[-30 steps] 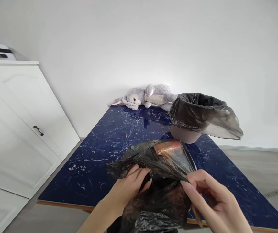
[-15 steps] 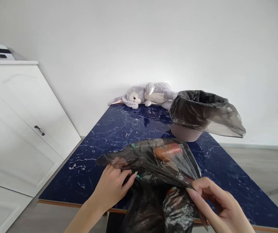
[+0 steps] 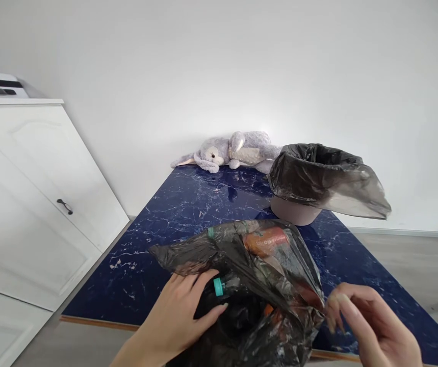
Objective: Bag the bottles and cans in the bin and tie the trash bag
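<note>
A filled black rubbish bag (image 3: 257,285) sits at the near edge of the blue marble table (image 3: 188,214). Through its thin plastic I see an orange wrapper and a teal bottle cap (image 3: 217,287). My left hand (image 3: 182,316) grips the bag's left rim, fingers curled over the plastic beside the cap. My right hand (image 3: 367,323) is at the bag's right edge, fingertips bunched and slightly blurred next to the plastic; whether they pinch it is unclear.
A small bin lined with a black bag (image 3: 318,178) stands at the table's far right. A grey plush toy (image 3: 230,151) lies against the wall. A white cabinet (image 3: 23,193) stands at the left. Grey floor lies on both sides.
The bag's mouth has spread wider, baring the teal cap. My left hand slid further over the left rim. My right hand shifted right and down along the bag's edge.
</note>
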Action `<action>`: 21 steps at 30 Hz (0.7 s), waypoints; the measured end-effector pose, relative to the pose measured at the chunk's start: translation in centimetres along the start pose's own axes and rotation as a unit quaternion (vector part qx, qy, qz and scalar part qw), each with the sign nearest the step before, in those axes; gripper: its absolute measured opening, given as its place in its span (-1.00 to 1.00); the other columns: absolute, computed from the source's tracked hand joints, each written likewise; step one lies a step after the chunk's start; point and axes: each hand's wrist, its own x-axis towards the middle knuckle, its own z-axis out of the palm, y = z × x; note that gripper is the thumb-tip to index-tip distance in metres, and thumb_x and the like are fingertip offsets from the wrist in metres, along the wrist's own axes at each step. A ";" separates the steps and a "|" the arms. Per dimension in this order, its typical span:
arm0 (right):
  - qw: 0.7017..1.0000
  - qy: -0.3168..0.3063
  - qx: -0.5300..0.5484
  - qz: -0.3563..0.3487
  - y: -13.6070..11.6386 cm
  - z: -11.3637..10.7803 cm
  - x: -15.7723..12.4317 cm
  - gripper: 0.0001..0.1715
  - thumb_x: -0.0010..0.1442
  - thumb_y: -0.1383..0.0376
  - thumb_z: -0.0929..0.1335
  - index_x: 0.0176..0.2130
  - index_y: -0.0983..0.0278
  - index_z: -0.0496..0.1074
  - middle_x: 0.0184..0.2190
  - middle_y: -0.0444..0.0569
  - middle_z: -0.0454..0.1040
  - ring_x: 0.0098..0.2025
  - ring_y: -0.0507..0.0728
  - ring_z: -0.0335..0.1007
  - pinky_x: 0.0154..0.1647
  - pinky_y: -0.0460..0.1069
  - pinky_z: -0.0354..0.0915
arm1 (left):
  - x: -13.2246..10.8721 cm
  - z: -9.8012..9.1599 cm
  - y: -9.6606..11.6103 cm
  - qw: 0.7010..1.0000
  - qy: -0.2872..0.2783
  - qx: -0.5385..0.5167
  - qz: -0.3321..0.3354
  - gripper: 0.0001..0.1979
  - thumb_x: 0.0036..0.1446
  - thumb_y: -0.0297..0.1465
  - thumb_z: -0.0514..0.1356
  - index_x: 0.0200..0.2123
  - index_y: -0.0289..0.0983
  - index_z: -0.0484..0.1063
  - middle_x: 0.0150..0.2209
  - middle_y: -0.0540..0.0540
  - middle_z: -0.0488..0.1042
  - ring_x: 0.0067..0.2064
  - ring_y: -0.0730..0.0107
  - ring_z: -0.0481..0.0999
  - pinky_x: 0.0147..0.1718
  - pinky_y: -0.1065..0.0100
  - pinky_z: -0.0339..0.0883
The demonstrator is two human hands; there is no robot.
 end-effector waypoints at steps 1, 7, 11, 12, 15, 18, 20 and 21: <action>0.998 -0.006 -0.032 -0.054 1.0 -0.1 0.3 -0.81 0.49 0.15 0.36 -0.22 0.13 0.46 -0.39 -0.12 0.47 -0.36 0.08 0.43 -0.33 -0.08 0.38 | 0.4 0.4 0.4 1.000 -0.012 0.009 -0.002 -0.45 0.42 0.00 0.23 0.34 -0.10 0.41 0.15 -0.14 0.65 0.16 -0.08 0.64 0.05 0.04 0.53; 0.952 -0.094 -0.203 -0.207 5.5 0.8 0.1 -0.52 0.45 0.16 0.39 0.30 0.08 0.39 0.37 0.11 0.34 0.41 0.43 0.24 0.29 0.33 0.34 | 1.6 0.8 1.2 0.999 -0.011 -0.001 0.032 -0.69 0.50 -0.11 0.17 0.07 -0.17 0.52 0.04 -0.13 0.67 -0.01 0.04 0.69 -0.05 0.11 0.53; 0.958 -0.125 -0.202 -0.163 6.6 1.4 -0.6 -0.39 0.51 0.13 0.30 0.46 0.03 0.20 0.53 0.05 0.14 0.52 0.46 0.07 0.38 0.45 0.25 | 0.3 -2.1 0.0 0.993 0.093 -0.047 0.048 -0.79 0.52 -0.18 0.13 -0.07 -0.19 0.43 -0.21 -0.07 0.61 -0.23 0.23 0.63 -0.22 0.24 0.50; 0.959 -0.128 -0.201 -0.155 6.7 1.4 -0.7 -0.37 0.52 0.12 0.29 0.48 0.02 0.18 0.53 0.04 0.14 0.53 0.46 0.07 0.39 0.45 0.25 | -0.2 -3.1 -0.5 0.989 0.128 -0.054 0.049 -0.83 0.52 -0.23 0.13 -0.08 -0.18 0.41 -0.23 -0.06 0.58 -0.26 0.27 0.61 -0.25 0.28 0.49; 0.962 -0.127 -0.193 -0.146 7.0 1.4 -0.6 -0.36 0.51 0.10 0.30 0.48 0.00 0.17 0.52 0.01 0.17 0.51 0.44 0.12 0.39 0.42 0.28 | -1.8 -6.0 -2.7 0.963 0.261 -0.054 0.047 -0.91 0.48 -0.34 0.11 -0.11 -0.16 0.41 -0.26 -0.03 0.57 -0.32 0.35 0.59 -0.36 0.35 0.48; 0.967 -0.109 -0.180 -0.144 7.1 1.5 -0.5 -0.38 0.50 0.07 0.31 0.46 -0.01 0.21 0.48 0.00 0.25 0.45 0.41 0.24 0.36 0.38 0.33 | -3.1 -9.0 -5.1 0.919 0.395 -0.005 -0.002 -0.93 0.39 -0.36 0.18 -0.17 -0.14 0.47 -0.27 -0.04 0.64 -0.30 0.26 0.65 -0.37 0.29 0.52; 0.969 -0.101 -0.177 -0.138 7.1 1.6 -0.5 -0.37 0.50 0.06 0.31 0.46 0.00 0.22 0.45 0.00 0.31 0.42 0.40 0.31 0.32 0.33 0.38 | -3.5 -10.9 -6.5 0.881 0.468 0.026 -0.066 -0.89 0.33 -0.28 0.25 -0.13 -0.13 0.53 -0.22 -0.06 0.70 -0.24 0.15 0.70 -0.32 0.20 0.57; 0.969 -0.102 -0.177 -0.136 7.2 1.6 -0.5 -0.37 0.50 0.06 0.32 0.46 0.00 0.21 0.44 0.00 0.33 0.41 0.39 0.34 0.31 0.30 0.41 | -3.5 -11.8 -7.1 0.862 0.495 0.033 -0.103 -0.84 0.32 -0.24 0.27 -0.09 -0.13 0.55 -0.19 -0.07 0.72 -0.21 0.11 0.72 -0.29 0.15 0.59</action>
